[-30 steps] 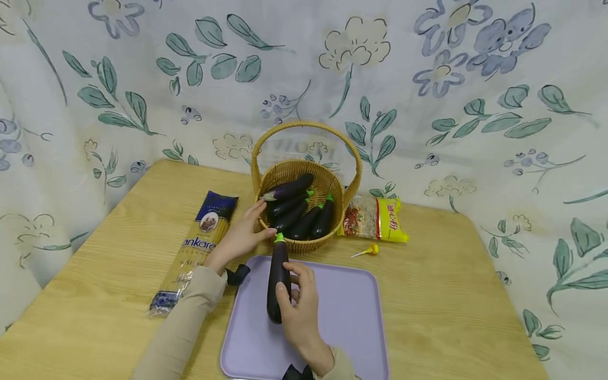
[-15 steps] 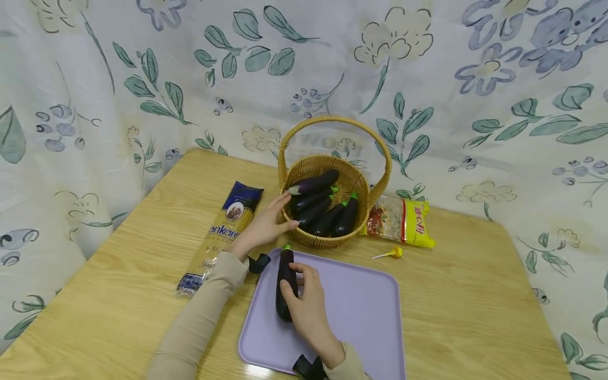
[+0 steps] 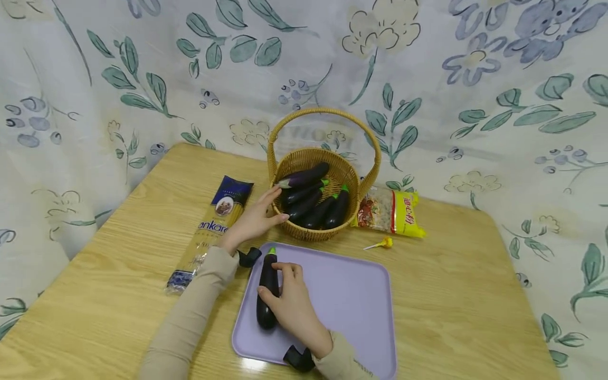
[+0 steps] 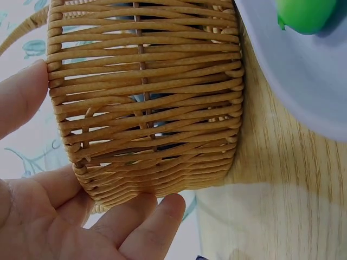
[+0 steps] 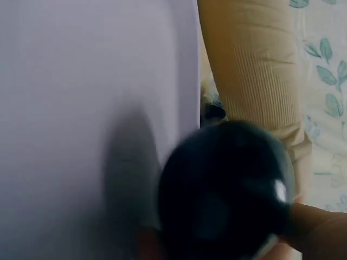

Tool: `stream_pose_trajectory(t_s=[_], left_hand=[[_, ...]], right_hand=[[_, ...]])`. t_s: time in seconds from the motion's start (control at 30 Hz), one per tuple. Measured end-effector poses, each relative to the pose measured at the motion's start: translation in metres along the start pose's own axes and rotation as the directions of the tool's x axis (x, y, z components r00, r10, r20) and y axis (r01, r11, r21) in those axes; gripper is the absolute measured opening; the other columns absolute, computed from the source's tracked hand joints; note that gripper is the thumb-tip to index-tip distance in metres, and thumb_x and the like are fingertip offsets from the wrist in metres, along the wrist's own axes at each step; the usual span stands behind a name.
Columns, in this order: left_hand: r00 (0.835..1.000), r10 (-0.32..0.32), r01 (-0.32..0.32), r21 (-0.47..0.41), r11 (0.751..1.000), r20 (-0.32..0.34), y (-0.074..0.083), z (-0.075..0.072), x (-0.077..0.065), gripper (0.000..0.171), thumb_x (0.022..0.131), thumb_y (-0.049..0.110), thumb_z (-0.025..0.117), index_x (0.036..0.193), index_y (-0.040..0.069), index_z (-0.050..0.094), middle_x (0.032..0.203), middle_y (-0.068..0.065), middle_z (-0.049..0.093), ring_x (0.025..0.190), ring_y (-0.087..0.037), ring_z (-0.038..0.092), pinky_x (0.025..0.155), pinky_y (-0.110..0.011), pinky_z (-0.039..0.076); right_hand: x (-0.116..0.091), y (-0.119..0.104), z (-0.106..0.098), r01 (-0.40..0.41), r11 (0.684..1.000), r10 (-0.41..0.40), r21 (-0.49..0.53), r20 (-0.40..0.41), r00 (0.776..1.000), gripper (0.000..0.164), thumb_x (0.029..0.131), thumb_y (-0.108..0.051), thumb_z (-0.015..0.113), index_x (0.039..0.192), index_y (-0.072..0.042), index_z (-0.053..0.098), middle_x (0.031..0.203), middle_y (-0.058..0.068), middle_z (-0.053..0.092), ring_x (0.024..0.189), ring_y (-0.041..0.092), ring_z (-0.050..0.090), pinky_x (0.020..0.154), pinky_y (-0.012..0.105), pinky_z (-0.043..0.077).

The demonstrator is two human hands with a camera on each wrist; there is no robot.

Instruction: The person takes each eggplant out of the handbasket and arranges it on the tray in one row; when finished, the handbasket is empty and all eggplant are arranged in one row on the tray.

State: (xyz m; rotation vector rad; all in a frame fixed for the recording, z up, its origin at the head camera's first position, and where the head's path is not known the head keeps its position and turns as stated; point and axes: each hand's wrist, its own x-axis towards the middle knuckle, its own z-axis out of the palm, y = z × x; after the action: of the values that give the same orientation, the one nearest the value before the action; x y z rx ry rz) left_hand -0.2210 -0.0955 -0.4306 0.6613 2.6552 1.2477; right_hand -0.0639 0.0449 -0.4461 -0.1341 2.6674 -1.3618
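Note:
My right hand (image 3: pixel 291 303) grips a dark eggplant (image 3: pixel 267 295) with a green cap, thumb on one side and fingers on the other. It lies lengthwise over the left part of the lilac tray (image 3: pixel 347 301). In the right wrist view the eggplant's rounded end (image 5: pixel 225 189) looms close, its shadow falling on the tray beside it. Fingers of my left hand (image 3: pixel 256 217), spread and fairly straight, touch the near left rim and wall of the wicker basket (image 3: pixel 311 234). Inside the basket lie several eggplants (image 3: pixel 304 203), one purplish with a pale cap.
A long pack of spaghetti (image 3: pixel 209 232) lies left of the basket, partly behind the left forearm. To the basket's right is a yellow-and-clear food bag (image 3: pixel 387 211), with a yellow lollipop (image 3: pixel 386 243) in front of it. A floral curtain (image 3: pixel 304 68) hangs behind the table.
The eggplant in my right hand has moved away from the basket's edge and leftward, down over the tray's left side. My left hand stays at the basket rim. The head view has shifted.

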Motion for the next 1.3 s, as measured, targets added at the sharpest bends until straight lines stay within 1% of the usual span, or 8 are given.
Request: stream_pose_trajectory(t_s=[0.13,0.27,0.47,0.6,0.8,1.0,1.17,1.3], left_hand=[[1.000,-0.017,0.017,-0.012,1.000,0.011,-0.004,-0.001,-0.002,0.076,0.096,0.032,0.060,0.155,0.004,0.020,0.164,-0.009,0.011,0.145,-0.039,0.025,0.112,-0.057,0.034],[1.000,-0.013,0.013,-0.009,1.000,0.019,-0.006,0.000,-0.002,0.077,0.096,0.033,0.060,0.155,0.003,0.019,0.164,-0.010,0.010,0.145,-0.040,0.026,0.110,-0.056,0.036],[1.000,-0.006,0.006,-0.018,1.000,-0.002,-0.003,-0.004,0.000,0.077,0.095,0.031,0.062,0.154,0.004,0.021,0.164,-0.009,0.011,0.145,-0.040,0.026,0.110,-0.057,0.036],[1.000,-0.004,0.005,-0.035,0.999,0.017,-0.003,-0.004,0.003,0.077,0.095,0.031,0.062,0.155,0.005,0.019,0.165,-0.008,0.009,0.144,-0.038,0.029,0.109,-0.053,0.039],[1.000,0.004,-0.004,-0.036,0.999,0.013,-0.002,-0.001,0.007,0.077,0.095,0.031,0.062,0.155,0.006,0.020,0.165,-0.007,0.010,0.143,-0.036,0.032,0.108,-0.050,0.042],[1.000,-0.004,0.005,-0.034,0.999,0.016,-0.002,0.001,0.006,0.079,0.095,0.032,0.062,0.155,0.006,0.019,0.165,-0.007,0.009,0.142,-0.037,0.033,0.107,-0.051,0.042],[1.000,-0.005,0.005,-0.042,0.999,0.016,-0.002,-0.001,0.003,0.080,0.095,0.034,0.062,0.156,0.007,0.017,0.165,-0.006,0.008,0.145,-0.038,0.026,0.108,-0.054,0.040],[1.000,0.000,0.001,-0.047,0.999,0.012,-0.003,-0.001,0.003,0.081,0.095,0.036,0.062,0.156,0.007,0.017,0.165,-0.006,0.008,0.146,-0.037,0.026,0.108,-0.053,0.041]], right_hand=[[0.005,-0.006,0.005,0.021,0.996,-0.017,-0.085,0.051,0.999,0.048,0.088,-0.031,0.069,0.128,-0.008,0.054,0.120,0.015,0.053,0.101,0.028,0.059,0.083,0.041,0.051],[0.007,-0.009,0.007,0.018,0.994,-0.009,-0.110,0.083,0.996,0.050,0.087,-0.031,0.070,0.129,-0.009,0.053,0.109,0.011,0.058,0.095,0.023,0.058,0.076,0.034,0.049],[0.012,-0.011,0.007,0.025,0.995,-0.016,-0.092,0.090,0.996,0.050,0.089,-0.031,0.068,0.131,-0.009,0.052,0.108,0.011,0.058,0.095,0.022,0.058,0.073,0.031,0.047],[0.013,-0.007,0.000,0.044,0.992,-0.033,-0.118,0.098,0.995,0.049,0.091,-0.033,0.066,0.132,-0.010,0.053,0.106,0.011,0.058,0.093,0.022,0.058,0.073,0.031,0.047],[0.016,0.002,-0.019,0.087,0.990,-0.079,-0.114,0.075,0.994,0.044,0.091,-0.030,0.066,0.128,-0.009,0.056,0.102,0.011,0.061,0.081,0.016,0.055,0.069,0.028,0.043],[0.019,0.006,-0.035,0.102,0.992,-0.097,-0.076,0.062,0.993,0.035,0.093,-0.027,0.065,0.121,-0.006,0.062,0.106,0.013,0.063,0.079,0.017,0.063,0.066,0.024,0.049],[0.025,0.006,-0.048,0.136,0.990,-0.137,0.020,0.089,0.987,0.034,0.095,-0.027,0.062,0.123,-0.008,0.063,0.114,0.011,0.065,0.088,0.022,0.067,0.067,0.024,0.053],[0.033,0.007,-0.061,0.156,0.981,-0.166,0.112,0.093,0.982,0.034,0.097,-0.028,0.060,0.125,-0.010,0.062,0.119,0.008,0.063,0.093,0.023,0.066,0.071,0.024,0.054]])
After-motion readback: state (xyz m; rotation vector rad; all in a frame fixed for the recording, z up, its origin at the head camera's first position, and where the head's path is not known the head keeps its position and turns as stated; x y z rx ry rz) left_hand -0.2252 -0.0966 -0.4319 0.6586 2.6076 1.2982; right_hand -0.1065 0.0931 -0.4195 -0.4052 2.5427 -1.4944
